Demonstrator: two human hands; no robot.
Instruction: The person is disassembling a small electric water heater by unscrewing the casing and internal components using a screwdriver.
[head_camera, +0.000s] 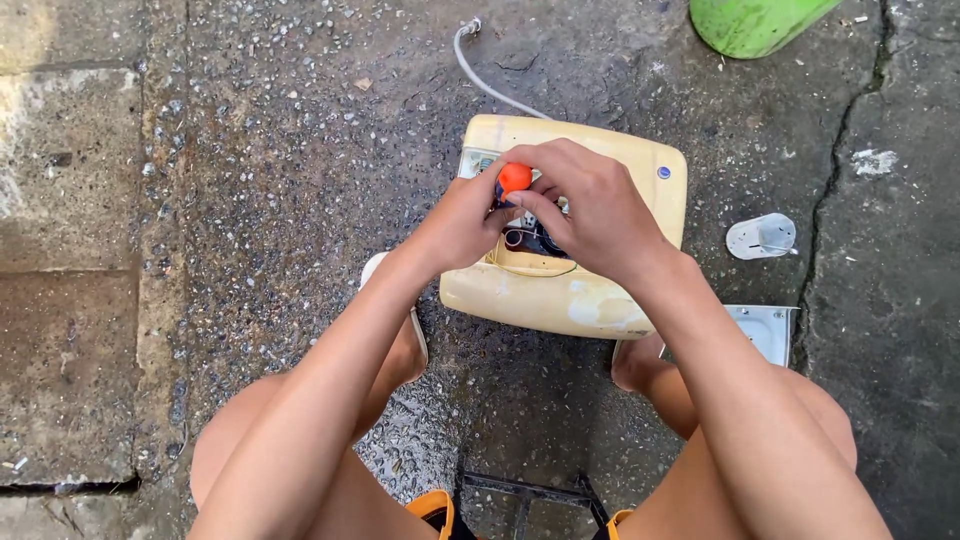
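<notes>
Head camera view, looking straight down at a person seated low over wet, pebbled concrete ground (300, 150), bare knees at the bottom of the frame. Both hands meet over a yellowed plastic appliance casing (580, 290) lying flat on the ground between the person's feet. The right hand (590, 205) is curled on top, its fingers closed around the orange-capped handle of a screwdriver (515, 178), which stands roughly upright over a dark opening in the middle of the casing. The left hand (462, 225) comes in from the left side and rests against the casing just beside the tool; its fingers are bent inward near the screwdriver shaft, but whether they grip it cannot be told. A pale grey cord (480, 75) runs from the casing's far edge away up the frame. To the right of the casing, apart from it, lies a small white round plastic part (762, 237), and nearer the right knee a flat pale panel (768, 328). A green curved container (755, 22) sits at the top edge
</notes>
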